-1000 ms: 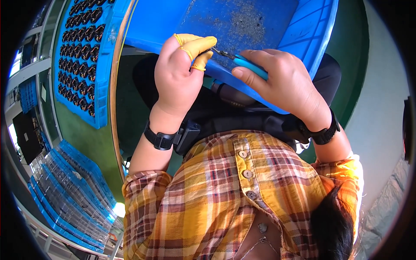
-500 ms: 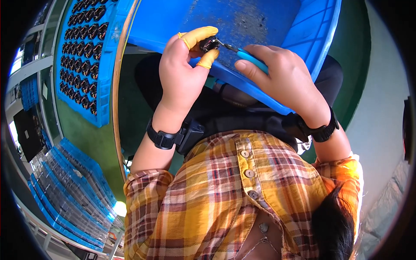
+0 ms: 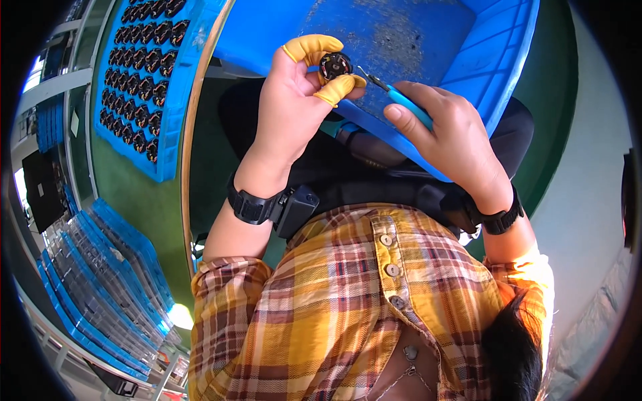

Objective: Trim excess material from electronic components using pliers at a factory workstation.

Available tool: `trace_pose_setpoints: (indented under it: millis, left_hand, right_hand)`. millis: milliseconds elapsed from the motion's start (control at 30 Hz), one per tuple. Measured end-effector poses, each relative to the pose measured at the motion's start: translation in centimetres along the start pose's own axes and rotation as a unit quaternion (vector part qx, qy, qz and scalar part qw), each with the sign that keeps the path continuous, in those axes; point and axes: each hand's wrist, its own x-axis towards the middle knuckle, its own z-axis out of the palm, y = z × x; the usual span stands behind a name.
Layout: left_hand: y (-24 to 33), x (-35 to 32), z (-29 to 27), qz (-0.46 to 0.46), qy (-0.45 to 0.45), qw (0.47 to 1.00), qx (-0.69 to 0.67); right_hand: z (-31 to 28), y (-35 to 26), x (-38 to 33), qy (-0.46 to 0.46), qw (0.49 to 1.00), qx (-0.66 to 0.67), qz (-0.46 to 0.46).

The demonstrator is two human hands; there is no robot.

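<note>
Between the thumb and index finger of my left hand (image 3: 294, 100), both in yellow finger cots, is a small round black wound coil part (image 3: 336, 65), with its round face showing. My right hand (image 3: 448, 127) is closed around a blue-handled tool (image 3: 409, 107) with a slim dark metal tip. That tip points at the coil part from the right, a short gap away. Both hands are over the near edge of a blue plastic tub (image 3: 435, 164), whose bottom carries scattered dark bits.
At left, a blue tray (image 3: 167, 150) holding rows of similar coil parts sits on a green table with a wooden edge (image 3: 189, 134). Below it are stacked clear and blue trays (image 3: 110, 281). My legs (image 3: 241, 127) are under the tub.
The tool tip has come away from the coil part, leaving a gap. My left hand has turned the part so its round face shows. The whole view has shifted slightly.
</note>
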Motion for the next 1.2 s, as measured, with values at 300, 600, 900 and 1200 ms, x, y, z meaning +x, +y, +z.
trace_pose_setpoints:
  millis: [300, 600, 900, 1200]
  left_hand:
    - [-0.3, -0.2, -0.1, 0.055, 0.009, 0.996, 0.067]
    - [-0.5, -0.4, 0.0, 0.052, 0.008, 0.99, 0.132]
    - [-0.2, -0.3, 0.5, 0.158, 0.027, 0.942, 0.293]
    - [0.9, -0.5, 0.9, 0.291, 0.011, 0.816, 0.499]
  right_hand:
    - [-0.1, -0.6, -0.3, -0.003, 1.0, -0.022, -0.006]
    - [-0.3, -0.7, -0.2, 0.009, 0.998, -0.061, -0.02]
    - [-0.5, -0.6, -0.2, 0.013, 0.995, -0.093, -0.018]
    - [-0.9, -1.1, -0.5, 0.01, 0.992, -0.123, -0.018]
